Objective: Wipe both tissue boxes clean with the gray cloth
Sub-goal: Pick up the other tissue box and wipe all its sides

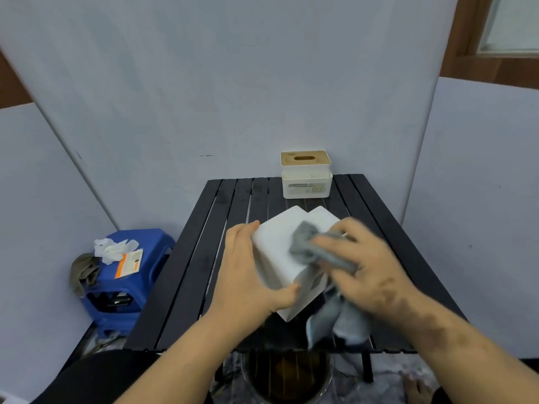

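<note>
Cloth (pixel 315 249) (gray) on tissue box (pixel 277 252).

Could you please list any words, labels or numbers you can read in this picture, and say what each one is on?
No text can be read for certain.
Label on the front of the far tissue box: printed words, too small and blurred to read.
Orange and white card on the blue stool: printed lines, too small to read.
Tissue box being wiped with the gray cloth: no print visible.
</note>
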Available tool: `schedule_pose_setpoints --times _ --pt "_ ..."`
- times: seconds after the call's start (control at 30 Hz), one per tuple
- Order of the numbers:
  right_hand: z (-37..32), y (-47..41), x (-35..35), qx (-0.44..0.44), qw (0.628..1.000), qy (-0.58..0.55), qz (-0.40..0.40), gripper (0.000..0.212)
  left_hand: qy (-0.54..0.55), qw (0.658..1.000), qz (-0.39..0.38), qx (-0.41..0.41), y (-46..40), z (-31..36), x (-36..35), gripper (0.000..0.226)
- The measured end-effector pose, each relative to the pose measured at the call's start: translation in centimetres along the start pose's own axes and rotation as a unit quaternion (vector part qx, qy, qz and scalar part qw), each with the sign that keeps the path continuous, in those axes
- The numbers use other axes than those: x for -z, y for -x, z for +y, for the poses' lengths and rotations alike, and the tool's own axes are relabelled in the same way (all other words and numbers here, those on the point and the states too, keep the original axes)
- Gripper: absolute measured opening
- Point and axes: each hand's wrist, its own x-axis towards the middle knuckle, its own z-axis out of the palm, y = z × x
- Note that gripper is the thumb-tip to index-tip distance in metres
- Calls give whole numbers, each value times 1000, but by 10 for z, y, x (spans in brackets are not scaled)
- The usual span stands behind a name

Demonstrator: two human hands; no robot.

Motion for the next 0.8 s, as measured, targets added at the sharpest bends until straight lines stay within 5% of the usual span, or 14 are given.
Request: schedule_pose_setpoints --times 0.17,0.43,0.63,0.8 --pt "37 -11 19 -189 977 -2 96 32 -31 999 -12 -26 4 5 -2 111" --pt "-34 -23 -13 17 997 74 -28 31 30 998 -16 -52 9 10 -5 116" --pt "31 -32 22 -200 976 52 70 26 11 998 -37 -50 14 9 -4 118" --pt "39 -18 22 -245 962 2 118 27 15 997 -51 -48 13 7 -4 117"
